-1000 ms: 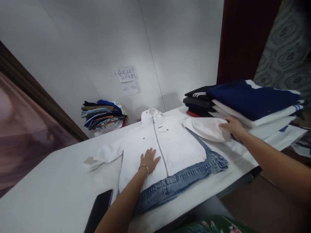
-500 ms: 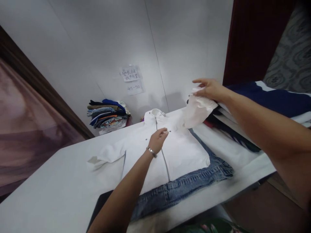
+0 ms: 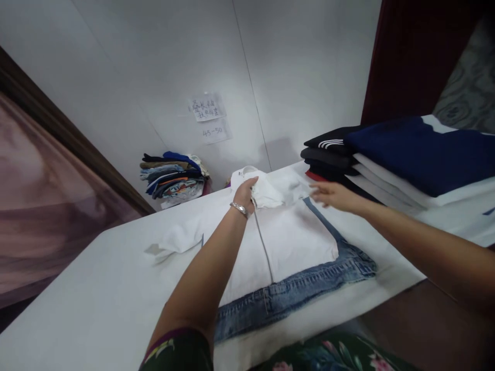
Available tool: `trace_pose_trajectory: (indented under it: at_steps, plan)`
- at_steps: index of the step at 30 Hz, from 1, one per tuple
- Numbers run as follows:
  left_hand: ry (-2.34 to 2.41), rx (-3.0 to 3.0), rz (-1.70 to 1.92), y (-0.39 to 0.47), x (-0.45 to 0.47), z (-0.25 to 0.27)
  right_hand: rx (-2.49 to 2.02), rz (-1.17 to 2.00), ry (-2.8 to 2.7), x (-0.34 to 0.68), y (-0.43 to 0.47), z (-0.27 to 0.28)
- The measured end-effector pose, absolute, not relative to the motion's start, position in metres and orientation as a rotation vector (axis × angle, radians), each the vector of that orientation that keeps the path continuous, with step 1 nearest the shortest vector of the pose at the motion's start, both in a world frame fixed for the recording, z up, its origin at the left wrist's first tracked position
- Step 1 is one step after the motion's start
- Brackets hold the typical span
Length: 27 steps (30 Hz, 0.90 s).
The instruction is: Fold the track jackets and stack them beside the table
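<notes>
A white zip-front jacket lies spread on the table, its zipper running down the middle. Under it is a blue denim garment, showing along the bottom and right edges. My left hand, with a bracelet at the wrist, is closed on a white sleeve that lies folded across the chest, just below the collar. My right hand is off the cloth, fingers apart, to the right of the jacket's shoulder. The other sleeve extends crumpled to the left.
Folded dark and light clothes are stacked at the right. A smaller stack of folded clothes stands by the wall at the back left. Handwritten paper notes are stuck on the wall. A pinkish curtain hangs at the left.
The right-hand sleeve, held up by my right hand before, now lies across the chest. My left hand has moved up and grips it; my right hand has let go and come down.
</notes>
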<state>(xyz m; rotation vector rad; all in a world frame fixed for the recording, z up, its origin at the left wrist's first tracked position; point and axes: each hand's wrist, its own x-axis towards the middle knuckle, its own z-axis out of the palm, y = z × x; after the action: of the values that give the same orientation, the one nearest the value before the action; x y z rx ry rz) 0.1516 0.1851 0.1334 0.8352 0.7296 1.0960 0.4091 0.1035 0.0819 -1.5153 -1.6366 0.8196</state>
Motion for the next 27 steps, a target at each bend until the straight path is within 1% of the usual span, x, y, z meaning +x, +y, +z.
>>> trace_pose_trajectory:
  at_steps: [2, 3, 5, 8, 10, 13, 15, 19, 22, 25, 27]
  plan:
    - [0.750, 0.832, 1.146, 0.195, 0.145, 0.140, -1.890, 0.693, -1.739, 0.438, 0.090, 0.035]
    - [0.757, 0.836, 1.172, 0.199, 0.144, 0.145, -2.029, 0.695, -1.763, 0.449, 0.083, 0.015]
    - [0.774, 0.846, 1.202, 0.209, 0.144, 0.156, -2.150, 0.770, -1.744, 0.462, 0.068, -0.015]
    - [0.796, 0.848, 1.197, 0.222, 0.148, 0.172, -2.127, 0.908, -1.665, 0.465, 0.051, -0.030]
    - [0.801, 0.834, 1.216, 0.230, 0.151, 0.182, -2.015, 1.033, -1.598, 0.459, 0.043, -0.025]
    - [0.811, 0.808, 1.264, 0.241, 0.151, 0.194, -1.742, 1.400, -1.401, 0.448, 0.036, -0.010]
    - [0.823, 0.801, 1.296, 0.248, 0.148, 0.200, -1.594, 1.572, -1.275, 0.441, 0.033, 0.001]
    - [0.849, 0.811, 1.371, 0.258, 0.135, 0.214, -1.468, 1.610, -1.277, 0.427, 0.034, 0.020]
    - [0.841, 0.840, 1.410, 0.261, 0.121, 0.227, -1.425, 1.614, -1.378, 0.415, 0.038, 0.032]
    - [0.867, 0.844, 1.463, 0.261, 0.104, 0.241, -1.418, 1.540, -1.525, 0.397, 0.045, 0.043]
    - [0.892, 0.846, 1.504, 0.262, 0.091, 0.249, -1.381, 1.561, -1.615, 0.380, 0.049, 0.050]
